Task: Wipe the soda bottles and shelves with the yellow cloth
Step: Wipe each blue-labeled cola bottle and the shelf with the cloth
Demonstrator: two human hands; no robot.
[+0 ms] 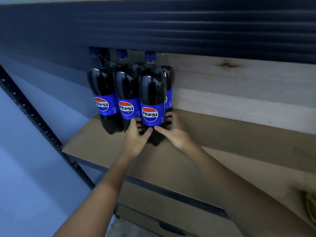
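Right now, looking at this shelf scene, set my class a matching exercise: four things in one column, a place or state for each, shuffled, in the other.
Things:
1. front bottle
2. left hand
3. yellow cloth
4. shelf board

Places or states:
A. at the far right edge of the view
B. gripped low down by both hands
C. carries the bottles
D. on the front bottle's left side, thumb across its front

Pairs: 1-B, 2-D, 3-A, 4-C

You're looking at a dim, blue-tinted scene. Soft highlights glint on the shoulders of the Pepsi bottles (152, 93); the bottles behind sit in shadow. The wide lens bends the shelf (239, 151) edges, and the lower right corner blurs.
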